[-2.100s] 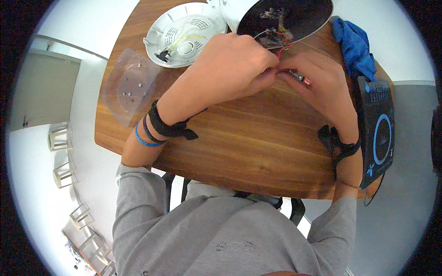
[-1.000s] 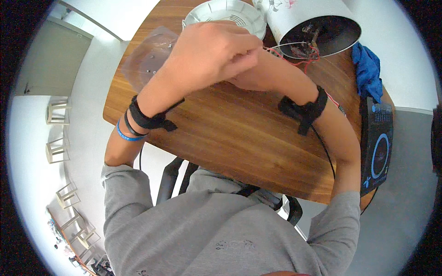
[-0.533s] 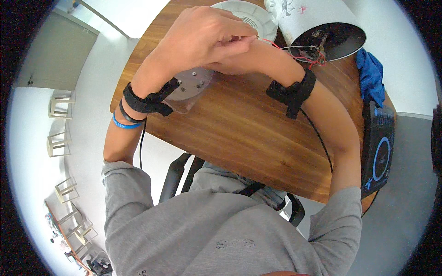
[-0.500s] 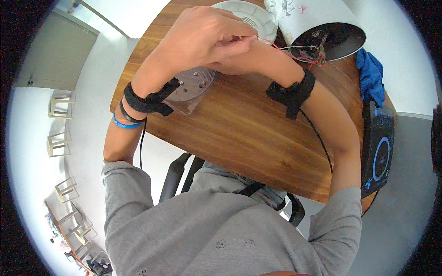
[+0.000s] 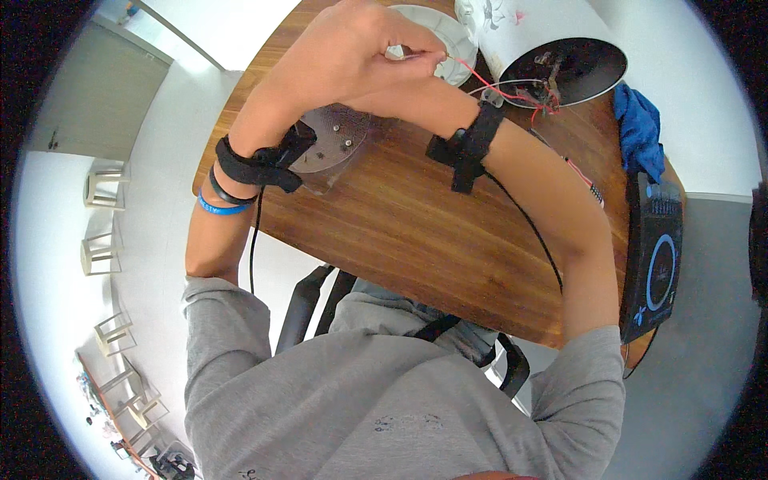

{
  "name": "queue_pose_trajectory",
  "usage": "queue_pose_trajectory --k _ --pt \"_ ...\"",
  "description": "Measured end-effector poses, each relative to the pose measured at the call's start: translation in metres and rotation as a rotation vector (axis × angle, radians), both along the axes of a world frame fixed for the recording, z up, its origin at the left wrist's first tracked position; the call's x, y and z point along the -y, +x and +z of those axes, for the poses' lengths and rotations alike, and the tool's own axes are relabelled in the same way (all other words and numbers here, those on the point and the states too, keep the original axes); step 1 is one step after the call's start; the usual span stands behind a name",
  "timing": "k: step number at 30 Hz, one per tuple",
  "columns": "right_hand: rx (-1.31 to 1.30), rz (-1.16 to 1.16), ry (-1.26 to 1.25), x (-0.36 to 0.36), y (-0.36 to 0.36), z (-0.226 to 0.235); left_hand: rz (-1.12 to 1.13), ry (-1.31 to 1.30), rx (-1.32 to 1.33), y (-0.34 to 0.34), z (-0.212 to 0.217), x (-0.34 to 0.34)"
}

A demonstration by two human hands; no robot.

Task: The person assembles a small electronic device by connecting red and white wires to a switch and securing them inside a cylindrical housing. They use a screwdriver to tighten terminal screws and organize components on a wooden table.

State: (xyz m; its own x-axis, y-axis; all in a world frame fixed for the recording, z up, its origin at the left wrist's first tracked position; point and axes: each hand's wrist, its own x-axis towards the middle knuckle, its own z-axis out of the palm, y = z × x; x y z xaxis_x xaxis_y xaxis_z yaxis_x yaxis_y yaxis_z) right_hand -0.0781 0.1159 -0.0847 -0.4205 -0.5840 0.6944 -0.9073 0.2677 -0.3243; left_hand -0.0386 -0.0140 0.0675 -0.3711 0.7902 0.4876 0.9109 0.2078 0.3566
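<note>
My left hand point(image 5: 340, 68) is closed, with thumb and forefinger pinching the end of a thin red wire point(image 5: 480, 78). The wire runs right to the open end of a white cylindrical housing point(image 5: 532, 28) with a flower print, which lies on its side. Tangled wires and dark parts show inside its black interior. My right hand point(image 5: 408, 100) is under and behind the left one, its fingers hidden. Behind both hands is a round white ribbed cover point(image 5: 460, 40). Near my left wrist lies a clear plastic dish point(image 5: 332, 156) with several small screws.
A blue cloth point(image 5: 638, 132) is bunched at the table's right edge, beside a black panel point(image 5: 654, 256) with a blue ring. A thin red-and-black object point(image 5: 588, 180) lies partly behind my right forearm. The wooden table point(image 5: 400, 216) has a curved edge. Black cables run from both wrist straps.
My right forearm and wrist have shifted left, uncovering the thin red-and-black object. The red wire is now drawn straighter from the housing to my left fingertips.
</note>
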Motion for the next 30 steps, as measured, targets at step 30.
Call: queue_pose_trajectory --k 30 --pt "0.228 -0.031 0.276 -0.098 0.109 0.050 0.264 -0.053 -0.142 0.025 -0.027 -0.024"
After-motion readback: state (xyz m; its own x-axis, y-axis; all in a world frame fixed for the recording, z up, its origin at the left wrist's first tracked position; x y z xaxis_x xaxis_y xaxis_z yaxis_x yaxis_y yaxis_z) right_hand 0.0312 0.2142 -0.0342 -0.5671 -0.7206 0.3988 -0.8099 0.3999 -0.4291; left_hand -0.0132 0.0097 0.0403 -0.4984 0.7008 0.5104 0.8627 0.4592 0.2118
